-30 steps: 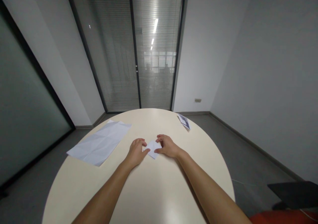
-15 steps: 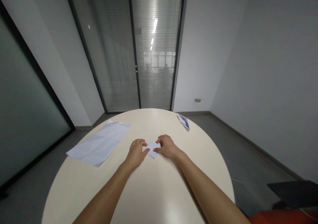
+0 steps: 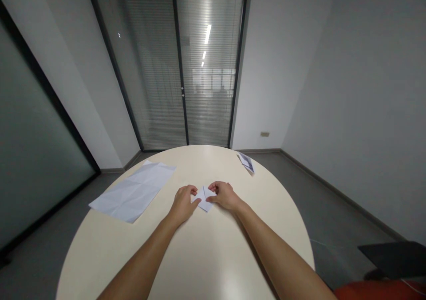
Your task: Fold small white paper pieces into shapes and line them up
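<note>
A small folded piece of white paper (image 3: 204, 204) lies near the middle of the round table, pointed at top and bottom, with a dark slit running down its upper part. My left hand (image 3: 184, 202) grips its left corner between thumb and fingers. On the opposite corner, my right hand (image 3: 223, 195) pinches the paper the same way, thumb in front. The fingertips behind the paper are partly hidden.
A large creased white sheet (image 3: 135, 192) is spread on the left of the cream round table (image 3: 196, 255). Near the far right edge lies another folded paper (image 3: 246, 162). A black flat object (image 3: 394, 258) and something red (image 3: 372, 290) are at lower right, off the table.
The small paper's upper part has parted along a middle slit, where a plain flat face showed before. Both hands keep nearly the same place, with fingers shifted slightly.
</note>
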A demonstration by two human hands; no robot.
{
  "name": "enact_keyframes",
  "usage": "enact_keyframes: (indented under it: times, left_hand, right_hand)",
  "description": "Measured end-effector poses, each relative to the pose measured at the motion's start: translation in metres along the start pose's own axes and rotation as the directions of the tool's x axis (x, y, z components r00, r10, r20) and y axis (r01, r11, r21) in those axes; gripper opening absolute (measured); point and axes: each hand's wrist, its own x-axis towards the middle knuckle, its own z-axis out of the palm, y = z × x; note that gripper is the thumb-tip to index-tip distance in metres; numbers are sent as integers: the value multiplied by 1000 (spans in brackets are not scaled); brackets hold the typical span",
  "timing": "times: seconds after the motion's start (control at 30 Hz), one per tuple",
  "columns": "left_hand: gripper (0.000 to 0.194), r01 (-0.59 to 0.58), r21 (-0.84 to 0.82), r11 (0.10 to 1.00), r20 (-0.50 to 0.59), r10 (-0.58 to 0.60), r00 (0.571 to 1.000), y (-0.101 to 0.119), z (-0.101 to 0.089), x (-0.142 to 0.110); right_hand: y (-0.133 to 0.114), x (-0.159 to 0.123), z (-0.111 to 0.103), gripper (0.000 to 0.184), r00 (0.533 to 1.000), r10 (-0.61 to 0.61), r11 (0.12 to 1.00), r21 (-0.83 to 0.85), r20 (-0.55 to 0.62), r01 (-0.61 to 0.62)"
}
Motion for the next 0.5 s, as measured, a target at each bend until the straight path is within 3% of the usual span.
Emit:
enact_keyframes:
  times: [0.1,0.23,0.4,0.5]
  left_hand:
    - [38,-2,-45,999,3,2,1000,0,-1,1]
    - [25,-58,-33,998,29,59,998,5,-6,3]
    - [10,-99,6,995,-68,99,993,20,-14,5]
    - [12,-113,59,992,-133,120,984,27,-19,4]
  right_hand:
    - [4,1,3,44,999,-40,990,133,-15,42]
    - [3,1,6,47,989,-140,942,299,-54,150]
    - [-18,-5,-6,20,955,-245,927,250,-167,281]
    - [-32,-9,-13,21,918,-318,919,162,-238,361]
